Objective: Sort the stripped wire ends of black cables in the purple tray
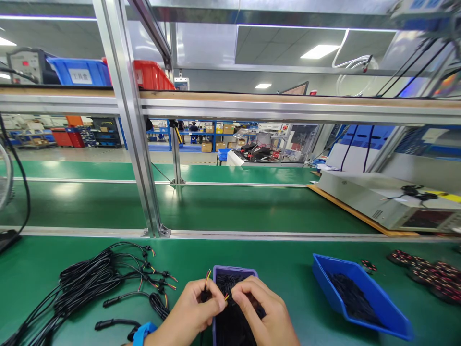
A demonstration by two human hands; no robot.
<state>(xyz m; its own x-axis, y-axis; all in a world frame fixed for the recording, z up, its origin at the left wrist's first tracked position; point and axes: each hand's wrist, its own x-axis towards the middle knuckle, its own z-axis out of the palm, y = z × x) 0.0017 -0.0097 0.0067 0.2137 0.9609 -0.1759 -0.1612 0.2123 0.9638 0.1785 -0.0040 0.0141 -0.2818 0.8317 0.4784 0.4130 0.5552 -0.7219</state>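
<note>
My left hand [192, 310] is closed in a pinch on a thin black cable end [206, 281] whose red and yellow wire tips stick up above my fingers. My right hand [262, 312] is also pinched, fingertips meeting the left hand's at a small piece I cannot make out. Both hands hover over a small purple tray [234, 271] filled with short black tube pieces. A blue wristband [143, 332] sits on my left wrist. A bundle of black cables [93, 281] with stripped coloured ends lies on the green mat to the left.
A blue bin [360, 295] of short black pieces stands tilted at the right. Dark round parts [428, 276] lie at the far right. Beyond an aluminium frame post [144, 182] runs a green conveyor belt [223, 206], with a beige instrument [389, 202] on the right.
</note>
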